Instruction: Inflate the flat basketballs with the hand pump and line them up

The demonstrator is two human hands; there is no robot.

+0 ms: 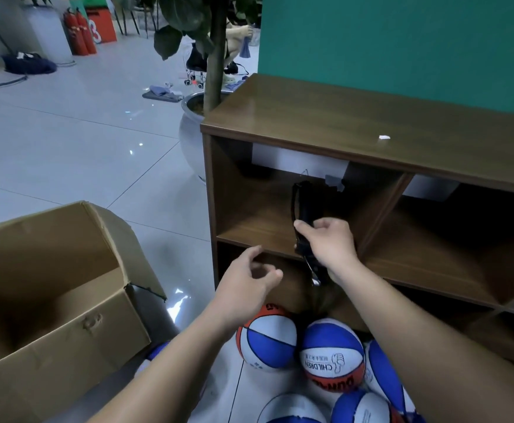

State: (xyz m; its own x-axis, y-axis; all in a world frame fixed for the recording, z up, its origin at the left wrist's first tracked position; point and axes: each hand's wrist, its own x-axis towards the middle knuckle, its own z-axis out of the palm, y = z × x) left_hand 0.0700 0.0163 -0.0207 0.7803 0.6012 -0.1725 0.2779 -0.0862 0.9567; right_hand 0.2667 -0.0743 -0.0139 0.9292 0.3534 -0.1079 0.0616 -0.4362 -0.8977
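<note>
From the head view, the right hand (329, 242) gripped a black hand pump (304, 215), fingers curled round its barrel, holding it upright in the upper left compartment of the brown wooden shelf (371, 129). The left hand (246, 279) hung beside it, fingers loosely curled, holding nothing. The red, white and blue basketballs (332, 355) lay clustered on the tiled floor (81, 141) at the shelf's foot, touching one another. An open cardboard box (66, 325) stood to the left.
</note>
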